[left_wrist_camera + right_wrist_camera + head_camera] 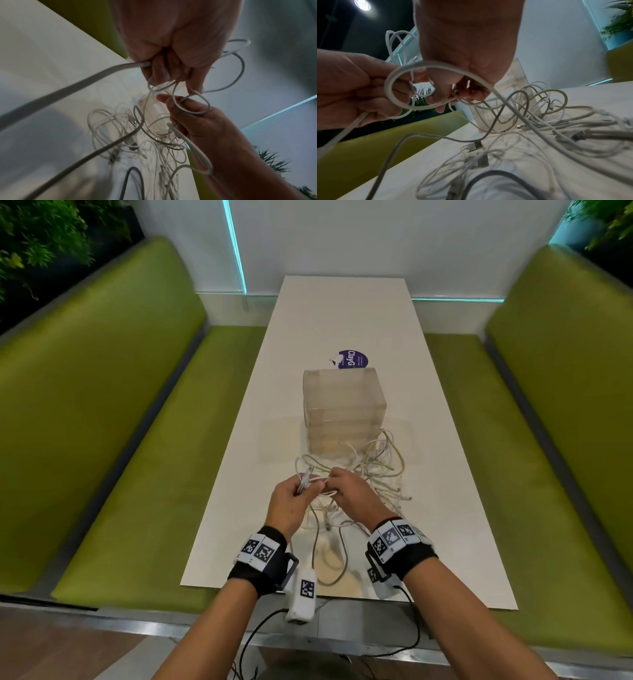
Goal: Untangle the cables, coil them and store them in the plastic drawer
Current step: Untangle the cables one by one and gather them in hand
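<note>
A tangle of white cables (373, 470) lies on the white table (342, 313), right in front of a translucent plastic drawer unit (344, 405) whose drawers look closed. My left hand (305, 487) grips a white cable (85, 81) and small loops of it in curled fingers above the pile. My right hand (337, 479) is close beside it and pinches the same cable, with a loop (193, 104) of it round its fingers. In the right wrist view the loop (397, 83) hangs between both hands, with the pile (539, 121) and drawer unit (517, 75) beyond.
Green padded benches (120, 440) (555, 440) run along both sides of the table. A purple round label (352, 359) lies behind the drawer unit. A dark grey cable (496, 174) and several USB plugs (477, 146) lie in the near part of the pile.
</note>
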Available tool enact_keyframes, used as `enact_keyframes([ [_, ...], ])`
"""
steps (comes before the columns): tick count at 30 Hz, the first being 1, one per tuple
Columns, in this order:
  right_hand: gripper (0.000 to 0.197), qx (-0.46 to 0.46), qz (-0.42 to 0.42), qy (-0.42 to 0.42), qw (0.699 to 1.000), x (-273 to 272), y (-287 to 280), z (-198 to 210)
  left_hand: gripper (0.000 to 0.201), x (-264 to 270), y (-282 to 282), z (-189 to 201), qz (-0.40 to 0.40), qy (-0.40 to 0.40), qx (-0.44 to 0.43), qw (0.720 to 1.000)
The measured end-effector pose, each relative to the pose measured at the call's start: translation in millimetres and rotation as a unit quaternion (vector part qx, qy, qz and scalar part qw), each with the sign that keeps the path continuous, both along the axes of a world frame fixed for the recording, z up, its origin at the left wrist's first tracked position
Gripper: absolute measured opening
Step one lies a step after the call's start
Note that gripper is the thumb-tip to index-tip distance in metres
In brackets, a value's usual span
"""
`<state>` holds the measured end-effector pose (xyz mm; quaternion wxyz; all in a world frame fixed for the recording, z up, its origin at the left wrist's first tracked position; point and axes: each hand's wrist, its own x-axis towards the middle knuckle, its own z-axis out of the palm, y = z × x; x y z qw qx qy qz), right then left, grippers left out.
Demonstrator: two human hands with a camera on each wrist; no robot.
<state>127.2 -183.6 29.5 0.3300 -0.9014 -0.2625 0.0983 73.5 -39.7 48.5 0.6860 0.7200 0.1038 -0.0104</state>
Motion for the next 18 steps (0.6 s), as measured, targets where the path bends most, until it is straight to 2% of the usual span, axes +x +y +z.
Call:
enact_keyframes([
  [3,0.02,-0.006,0.013,-0.008,1.0,1.2,-1.2,-0.7,0.01,3.1,4.8,2.8,-0.048,-0.004,0.039,0.998],
  [6,0.023,-0.001,0.012,0.002,1.0,7.1,-1.4,-5.3,0.001,0.7,6.0,4.8,-0.103,-0.015,0.122,0.987],
  [8,0.018,-0.006,0.007,0.003,1.0,10.5,1.2,-5.8,0.005,-0.3,5.6,7.0,-0.091,-0.028,0.132,0.987],
  [13,0.019,-0.014,-0.058,0.014,0.998,21.5,-2.3,-13.6,0.004,-11.5,2.5,32.7,-0.015,-0.044,-0.041,0.998],
  [15,0.018,-0.015,-0.079,0.026,0.996,28.0,-5.3,-15.9,0.005,-15.5,11.8,38.9,0.026,-0.066,-0.081,0.994],
  [18,0.018,-0.027,-0.112,0.051,0.992,36.8,-16.7,-23.4,0.017,-20.7,34.8,50.4,0.091,-0.109,-0.154,0.978],
])
